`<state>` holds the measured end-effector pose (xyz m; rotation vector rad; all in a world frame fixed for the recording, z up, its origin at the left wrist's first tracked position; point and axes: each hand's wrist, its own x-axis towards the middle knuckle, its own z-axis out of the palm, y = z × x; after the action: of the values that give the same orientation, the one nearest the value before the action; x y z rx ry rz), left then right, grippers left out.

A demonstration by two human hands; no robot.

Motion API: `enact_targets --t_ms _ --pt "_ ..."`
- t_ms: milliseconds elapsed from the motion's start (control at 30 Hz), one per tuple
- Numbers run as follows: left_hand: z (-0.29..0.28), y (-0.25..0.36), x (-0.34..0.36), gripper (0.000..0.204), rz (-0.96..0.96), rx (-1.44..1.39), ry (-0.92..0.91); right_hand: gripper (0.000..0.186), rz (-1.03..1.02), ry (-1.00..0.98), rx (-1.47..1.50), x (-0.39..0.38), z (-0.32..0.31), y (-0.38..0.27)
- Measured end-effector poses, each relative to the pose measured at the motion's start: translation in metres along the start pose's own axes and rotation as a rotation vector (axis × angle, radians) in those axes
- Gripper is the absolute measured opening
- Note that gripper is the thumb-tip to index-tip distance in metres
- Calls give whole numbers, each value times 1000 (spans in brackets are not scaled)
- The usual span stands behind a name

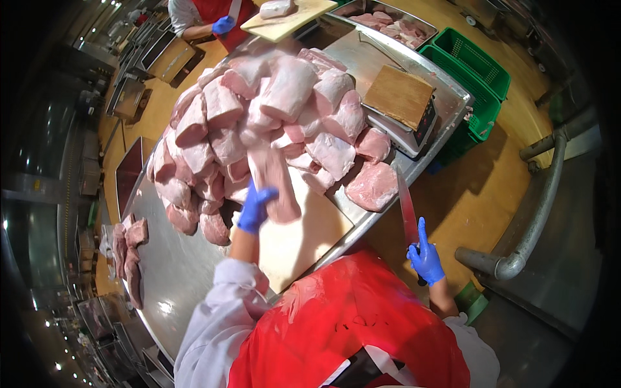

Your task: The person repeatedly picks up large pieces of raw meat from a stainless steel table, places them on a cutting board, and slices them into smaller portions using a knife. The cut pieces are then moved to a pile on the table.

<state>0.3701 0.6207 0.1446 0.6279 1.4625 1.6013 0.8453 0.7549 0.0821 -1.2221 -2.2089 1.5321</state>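
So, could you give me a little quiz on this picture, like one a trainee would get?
1. Which hand holds the knife?
2. True or false: the green baskets are to the right of the meat pile.
3. Which is nearest the left hand: (a) the knife, (b) a long piece of meat, (c) the green baskets?

Key: 1. the right hand; 2. true; 3. b.

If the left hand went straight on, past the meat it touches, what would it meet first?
Probably the heaped meat pieces ahead of the left hand, though depth is unclear.
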Motion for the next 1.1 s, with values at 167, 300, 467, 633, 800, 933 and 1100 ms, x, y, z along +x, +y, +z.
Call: enact_targets --t_ms 167,300,467,633,800,933,1100 --pt "55 156 112 91 330 1011 312 85 -140 12 -130 3 -2 9" --pt "19 129 193 81 120 1656 417 84 -12 -35 -11 11 7 -10" --pt "-7 98 175 66 432 1578 364 84 18 -93 18 14 25 -26" --pt "-92 64 79 64 896 1294 424 84 1 -164 17 28 62 -39" --pt "-252 30 -70 56 667 1347 534 84 -96 -228 -7 60 116 -79" --pt "-436 -15 -194 62 307 1444 728 85 -192 -312 -70 77 175 -119" --pt "-640 -38 -303 62 -315 1694 713 86 -139 -350 -183 54 245 -177"
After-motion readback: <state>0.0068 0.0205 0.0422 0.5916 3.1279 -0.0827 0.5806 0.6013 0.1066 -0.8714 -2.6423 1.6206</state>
